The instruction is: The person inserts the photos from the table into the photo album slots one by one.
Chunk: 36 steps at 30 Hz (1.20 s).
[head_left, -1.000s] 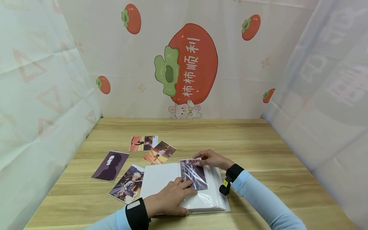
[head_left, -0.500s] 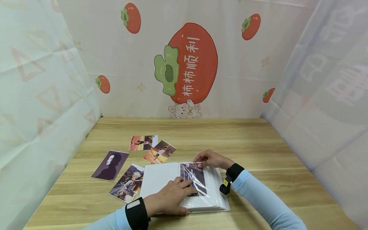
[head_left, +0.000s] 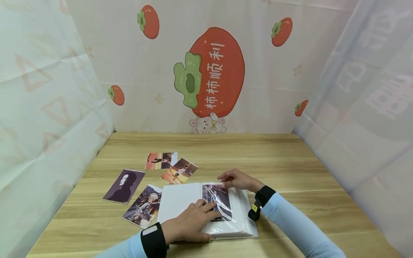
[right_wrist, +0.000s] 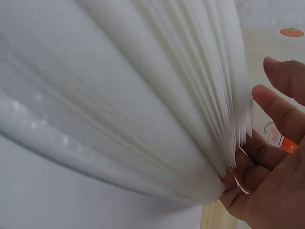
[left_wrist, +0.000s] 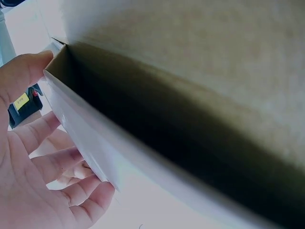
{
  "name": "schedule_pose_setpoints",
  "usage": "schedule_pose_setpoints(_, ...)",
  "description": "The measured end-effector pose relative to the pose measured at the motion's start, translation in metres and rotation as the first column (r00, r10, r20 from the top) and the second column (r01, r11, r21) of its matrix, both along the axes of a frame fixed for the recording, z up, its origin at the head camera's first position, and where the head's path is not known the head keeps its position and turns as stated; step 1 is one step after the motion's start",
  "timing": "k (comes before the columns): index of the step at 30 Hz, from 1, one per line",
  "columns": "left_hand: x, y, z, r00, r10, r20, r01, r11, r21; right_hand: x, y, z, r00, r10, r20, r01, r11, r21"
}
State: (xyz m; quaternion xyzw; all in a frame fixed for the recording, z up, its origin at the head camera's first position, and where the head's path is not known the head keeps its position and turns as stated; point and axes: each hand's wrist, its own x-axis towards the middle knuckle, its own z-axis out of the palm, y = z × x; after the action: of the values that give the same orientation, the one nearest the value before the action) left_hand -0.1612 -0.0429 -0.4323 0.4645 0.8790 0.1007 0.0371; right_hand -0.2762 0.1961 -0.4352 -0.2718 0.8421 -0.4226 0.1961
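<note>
One photo (head_left: 222,197) looks almost fully sleeved at the album's (head_left: 180,197) three o'clock, left hand (head_left: 193,223) spread over it, right hand (head_left: 240,180) at its one o'clock, pinch unclear; four prints (head_left: 124,186) remain outside, nine to eleven.

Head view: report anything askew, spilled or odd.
The big red fruit printed on the backdrop looks odd: it lies sideways, leaves to the left. Four loose photos on the table lie at differing angles; nothing looks spilled.
</note>
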Motion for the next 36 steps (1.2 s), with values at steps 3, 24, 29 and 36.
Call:
schedule_pose_setpoints(3, 0.000, 0.000, 0.000, 1.000, -0.002, -0.001, 0.002, 1.000, -0.002, 0.005, 0.002, 0.002, 1.000, -0.008, -0.018, 0.008, 1.000, 0.001)
schedule_pose_setpoints(24, 0.000, 0.001, 0.001, 1.000, -0.016, -0.023, 0.016, 1.000, 0.003, 0.060, 0.062, 0.009, 0.985, 0.058, -0.164, -0.010, 0.960, 0.280)
schedule_pose_setpoints(29, 0.000, 0.001, 0.001, 1.000, -0.014, -0.010, 0.014, 1.000, 0.014, 0.069, 0.063, 0.005, 0.984, 0.078, -0.158, -0.026, 0.952, 0.306)
schedule_pose_setpoints(36, 0.001, 0.000, -0.001, 1.000, -0.003, 0.001, 0.003, 1.000, 0.018, 0.073, 0.060, 0.002, 0.982, 0.068, -0.175, -0.006, 0.944, 0.330)
